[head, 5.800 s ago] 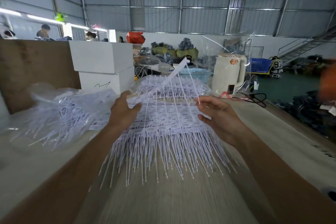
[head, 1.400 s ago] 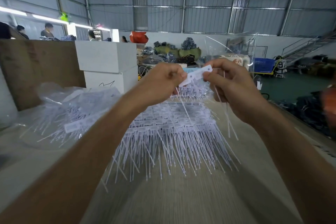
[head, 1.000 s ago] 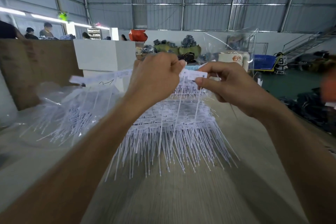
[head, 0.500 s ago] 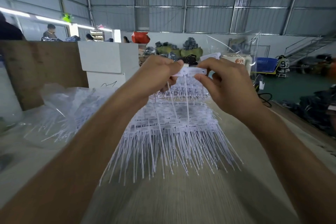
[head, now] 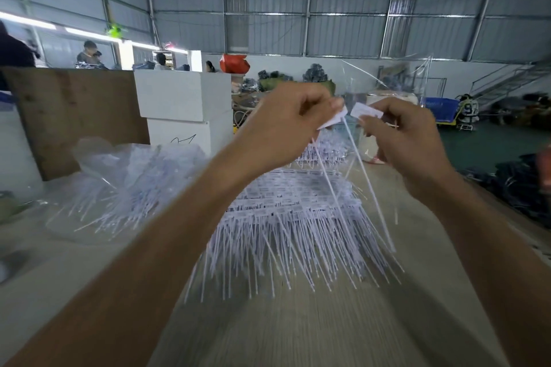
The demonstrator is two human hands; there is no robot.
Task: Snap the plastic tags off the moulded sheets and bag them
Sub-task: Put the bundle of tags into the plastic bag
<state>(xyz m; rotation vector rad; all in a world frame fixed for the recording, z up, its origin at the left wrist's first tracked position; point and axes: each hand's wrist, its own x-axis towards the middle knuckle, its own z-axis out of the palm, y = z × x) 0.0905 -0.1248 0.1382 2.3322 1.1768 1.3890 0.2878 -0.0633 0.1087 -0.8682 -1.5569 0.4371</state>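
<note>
A stack of white moulded tag sheets [head: 298, 205] lies in the middle of the table, its long thin tails fanned toward me. Above it, my left hand [head: 286, 125] pinches a white tag [head: 335, 119] at its flat head. My right hand [head: 402, 134] pinches a second white tag [head: 366, 111] just to the right, a small gap between the two heads. Thin white tails hang down from both tags over the stack. A clear plastic bag [head: 128, 176] with loose tags inside lies on the table to the left.
Two stacked white boxes [head: 185, 110] and a brown board [head: 74, 119] stand at the back left. A clear bag [head: 387, 80] stands open behind my hands, over a cream jug. The pale wooden table [head: 298, 331] runs toward me. People work far back left.
The strip held between both hands has come apart: each hand now pinches its own tag with a gap between them. Earlier both hands lifted the strip off the stack.
</note>
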